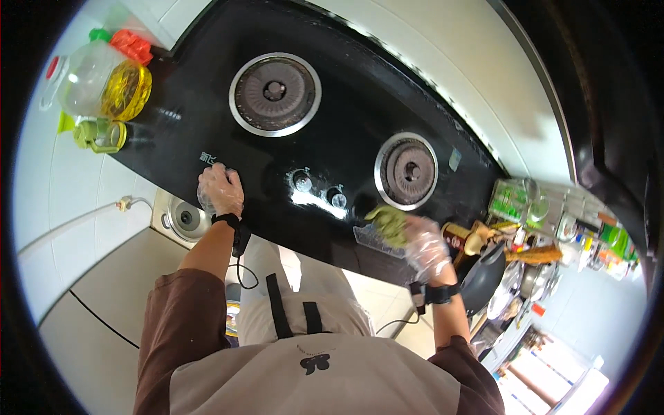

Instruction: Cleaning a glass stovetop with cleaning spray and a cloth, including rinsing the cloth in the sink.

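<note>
My left hand (220,188), in a clear plastic glove, rests on the front edge of a black glass gas cooktop (332,124), its fingers curled in and nothing visible in them. Also in a clear plastic glove, my right hand (426,248) grips a crumpled green cloth (389,224) at the cooktop's front right. That hand is slightly blurred. Beside the cloth, a translucent label (371,241) lies on the glass. Two burners, the left burner (275,93) and the right burner (411,171), carry no pot supports. Between my hands sit two control knobs (302,181), with bright glare beside them.
At the far left stand a large oil jug (93,83), a red plastic bag (130,46) and a green-lidded jar (101,136). A dark wok (482,280) and crowded racks of kitchenware (539,259) are on the right. A metal pot (185,218) sits below my left hand.
</note>
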A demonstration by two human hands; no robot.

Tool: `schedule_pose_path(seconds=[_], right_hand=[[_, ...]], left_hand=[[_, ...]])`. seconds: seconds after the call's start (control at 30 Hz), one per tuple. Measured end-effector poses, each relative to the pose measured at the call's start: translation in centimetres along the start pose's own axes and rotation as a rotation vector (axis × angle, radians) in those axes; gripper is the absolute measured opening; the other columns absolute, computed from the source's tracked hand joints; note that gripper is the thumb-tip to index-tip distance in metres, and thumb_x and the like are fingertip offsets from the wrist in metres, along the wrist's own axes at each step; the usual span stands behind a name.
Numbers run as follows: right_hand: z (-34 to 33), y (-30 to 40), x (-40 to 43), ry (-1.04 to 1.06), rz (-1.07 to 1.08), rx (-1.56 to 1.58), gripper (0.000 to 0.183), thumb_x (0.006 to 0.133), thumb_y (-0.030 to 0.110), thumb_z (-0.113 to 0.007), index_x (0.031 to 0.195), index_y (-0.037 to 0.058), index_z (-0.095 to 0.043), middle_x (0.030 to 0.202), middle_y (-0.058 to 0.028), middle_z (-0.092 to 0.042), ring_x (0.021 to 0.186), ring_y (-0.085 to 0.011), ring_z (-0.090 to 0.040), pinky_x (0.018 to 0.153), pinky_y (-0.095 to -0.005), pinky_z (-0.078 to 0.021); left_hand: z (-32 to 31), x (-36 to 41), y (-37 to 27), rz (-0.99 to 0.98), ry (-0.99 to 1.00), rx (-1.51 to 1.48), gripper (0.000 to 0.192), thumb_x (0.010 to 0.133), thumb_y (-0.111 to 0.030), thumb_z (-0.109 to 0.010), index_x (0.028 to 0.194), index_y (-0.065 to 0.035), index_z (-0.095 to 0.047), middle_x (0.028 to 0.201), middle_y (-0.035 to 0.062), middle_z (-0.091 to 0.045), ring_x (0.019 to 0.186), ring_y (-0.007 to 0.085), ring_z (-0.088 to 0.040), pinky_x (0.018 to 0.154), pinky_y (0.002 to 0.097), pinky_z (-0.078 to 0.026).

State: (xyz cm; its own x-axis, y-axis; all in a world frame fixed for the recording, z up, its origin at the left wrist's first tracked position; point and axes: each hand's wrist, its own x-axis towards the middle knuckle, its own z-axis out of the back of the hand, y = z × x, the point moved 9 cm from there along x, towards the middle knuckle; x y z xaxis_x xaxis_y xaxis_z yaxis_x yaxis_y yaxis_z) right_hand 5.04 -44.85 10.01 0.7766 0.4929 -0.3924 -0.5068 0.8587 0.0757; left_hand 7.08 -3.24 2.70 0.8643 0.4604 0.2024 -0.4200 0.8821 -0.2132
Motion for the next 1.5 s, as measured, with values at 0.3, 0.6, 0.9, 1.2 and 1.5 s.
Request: schedule_pose_path(seconds=[0.3,0.6,0.9,1.2,1.5], right_hand=[[16.3,-3.7,28.0,-0.543,0.038,0.172,0.04,0.08,0.009,-0.055,0.12,0.0085,-0.059,0.091,-0.0204,-0.064,0.087,-0.0337,-0.063,0.078,-0.0355,-0.0503],[10.4,7.5,42.2,-0.272,0.429,-0.181,0.06,0.075,0.0,-0.063,0.132,0.0075,-0.046,0.119,-0.013,-0.057,0.111,-0.0297,-0.055,0.094,-0.0369,-0.0475],[4.0,-0.8,33.8,-0.227,0.208,0.001,0.071,0.069,0.003,-0.057,0.137,0.0125,-0.043,0.129,-0.0091,-0.05,0.102,-0.033,-0.05,0.093,-0.0402,-0.0432],[-1.1,1.1,21.6,-0.105,0.097,0.125,0.073,0.063,-0.004,-0.059,0.134,0.0088,-0.047,0.127,-0.0101,-0.05,0.102,-0.0366,-0.051,0.091,-0.0401,-0.0458],[-5.7,3.8,11.4,0.127,0.001,0.09,0.08,0.069,0.004,-0.063,0.143,0.0067,-0.031,0.129,-0.0153,-0.045,0.108,-0.0347,-0.048,0.097,-0.0401,-0.0413]], left_hand=[[-1.3,0.1,0.5,-0.021,-0.007,-0.077,0.011,0.078,-0.016,-0.057,0.085,-0.0097,-0.051,0.081,0.0117,-0.053,0.08,0.0323,-0.052,0.07,0.0434,-0.043],[-1.7,-0.1,0.7,-0.03,-0.039,-0.116,0.011,0.076,-0.014,-0.057,0.083,-0.0093,-0.051,0.079,0.0113,-0.051,0.077,0.0327,-0.05,0.068,0.0436,-0.041],[-2.0,-0.2,1.0,-0.044,-0.01,-0.118,0.013,0.076,-0.015,-0.057,0.084,-0.0085,-0.05,0.079,0.013,-0.051,0.077,0.034,-0.049,0.068,0.0442,-0.04],[-1.7,-0.3,1.0,-0.053,-0.048,-0.084,0.011,0.077,-0.017,-0.057,0.084,-0.0109,-0.051,0.08,0.012,-0.053,0.079,0.0342,-0.051,0.07,0.0457,-0.042],[-0.9,0.3,0.0,-0.082,-0.06,-0.027,0.01,0.078,-0.019,-0.057,0.079,-0.0092,-0.054,0.076,0.0127,-0.055,0.073,0.0337,-0.056,0.062,0.0465,-0.047]])
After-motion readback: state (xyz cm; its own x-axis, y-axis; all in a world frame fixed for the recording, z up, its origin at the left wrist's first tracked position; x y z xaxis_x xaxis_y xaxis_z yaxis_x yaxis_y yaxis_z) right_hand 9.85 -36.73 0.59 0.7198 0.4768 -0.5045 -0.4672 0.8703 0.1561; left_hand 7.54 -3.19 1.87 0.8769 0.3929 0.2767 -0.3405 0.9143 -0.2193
